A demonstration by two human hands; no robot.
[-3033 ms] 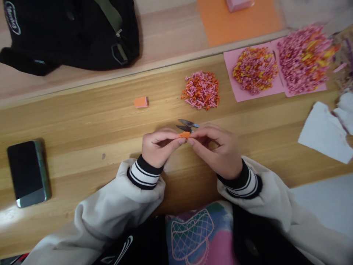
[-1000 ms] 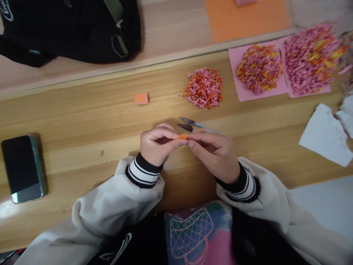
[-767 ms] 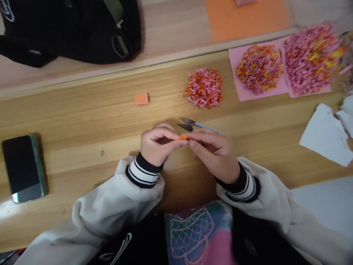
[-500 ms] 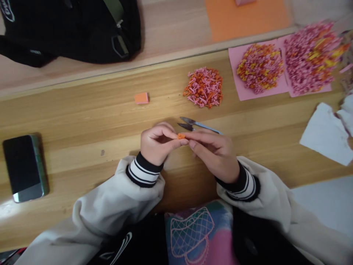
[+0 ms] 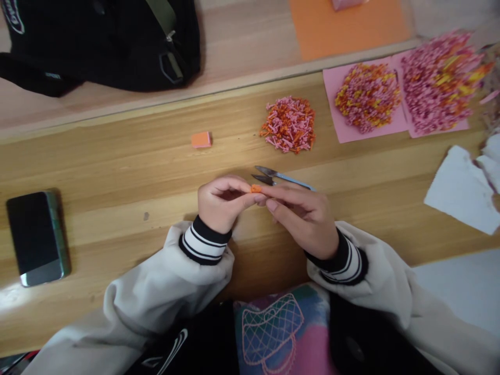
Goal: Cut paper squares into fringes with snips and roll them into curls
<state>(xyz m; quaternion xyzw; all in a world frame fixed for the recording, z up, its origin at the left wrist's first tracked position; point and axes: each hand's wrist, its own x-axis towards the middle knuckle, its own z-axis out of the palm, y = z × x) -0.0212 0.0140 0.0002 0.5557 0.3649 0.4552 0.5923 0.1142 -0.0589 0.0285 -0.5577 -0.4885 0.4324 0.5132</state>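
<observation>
Between thumb and forefinger, my left hand [image 5: 219,202] pinches a small orange piece [image 5: 255,188], perhaps paper or foam. The forefinger of my right hand [image 5: 307,216] touches the piece's right side, its thumb just below; the other fingers are curled underneath and partly hidden. Just beyond my fingertips lie thread snips [image 5: 291,179] with dark blades and a blue handle, partly covered by my right hand. Farther back on the wooden table sit a small stack of orange and pink pieces [image 5: 201,139] and a loose pile of thin pink and orange bits [image 5: 289,125].
Two larger pink, orange and yellow heaps [image 5: 367,98] rest on pink sheets [image 5: 347,133] at the back right. White crumpled paper [image 5: 463,190] lies at right, a phone [image 5: 37,237] at left. Behind are a black bag [image 5: 117,47] and an orange sheet [image 5: 344,36].
My fingertips have shifted very slightly around the orange piece, which now sits a touch higher. The piles, snips and phone stay where they were.
</observation>
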